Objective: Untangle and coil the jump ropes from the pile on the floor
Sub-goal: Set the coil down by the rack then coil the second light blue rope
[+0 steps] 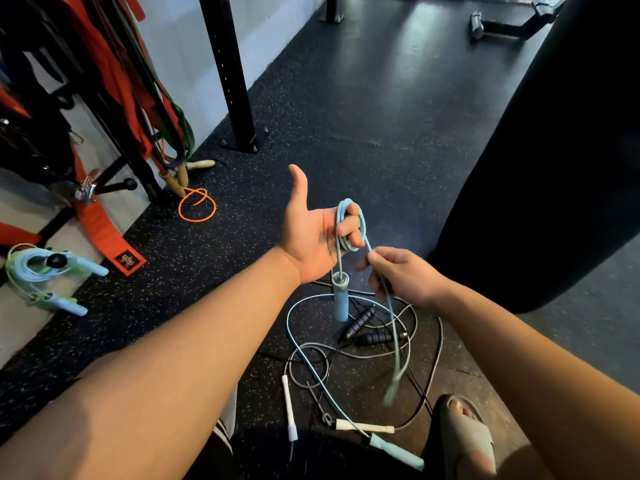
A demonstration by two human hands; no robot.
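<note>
**Step in hand:** coiling one rope. The left hand (311,233) is palm up with the thumb out, its fingers curled through several loops of the blue rope (349,225). One blue handle (340,301) hangs below the palm, off the floor (346,116). The right hand (398,271), just beside the left, pinches the free run of the same cord between thumb and fingertips.

**Location of the work:** below the pinch the cord drops, blurred, into the pile (346,344), which lies directly under both hands. The second blue handle (394,450) lies at the near edge of the pile, beside the person's foot (464,434).

**Progress, as judged:** early on this rope. Few turns are on the fingers and most of the cord is on the floor. It runs among a grey cord with white handles (289,407) and a rope with black handles (360,320). Whether it passes under them cannot be told.

**Next move, as judged:** the right hand carries the cord over the left fingers for another turn, and must feed slack without dragging the other ropes up. A snag would call for a stop to free the crossing.

**Edges and room:**
- A punching bag (554,168) stands near on the right and limits the outward swing of that arm.
- A rack post (232,74) stands well apart ahead on the left.
- Finished coiled ropes (45,271) and an orange rope (197,204) lie by the wall, well apart from the pile.
- Open floor lies ahead of the hands.
</note>
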